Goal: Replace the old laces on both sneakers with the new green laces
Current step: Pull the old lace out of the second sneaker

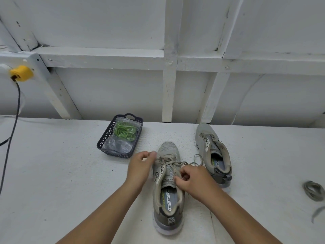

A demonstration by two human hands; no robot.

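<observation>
Nearest the camera, at six o'clock, the near sneaker is set heel-first toward the person, presumably so that the eyelets can be reached from above by both hands. Its old lace is seen threaded only through the lower rows; the upper eyelets look already freed, so removal is judged to be partly done on this shoe. The left hand is closed on a lace end at the shoe's ten o'clock side, thumb and fingers pinched together. The right hand is curled in a narrow pinch at the eyelet edge on the three o'clock side, seemingly on a strand, though exactly what is held cannot be told.

The far sneaker is placed at one o'clock, apart from the first and with no lace in it, so it appears to have been stripped. A loose grey lace is laid well off at three o'clock, probably to keep it out of the way.

The new green laces are kept in clear bags inside a dark basket at eleven o'clock, untouched and within reach.

On the near insole "MEMORY FOAM" can be read, beside green lettering that looks like "SKECHERS" but is partly hidden. Lettering on the far insole is too cut off to read.
</observation>
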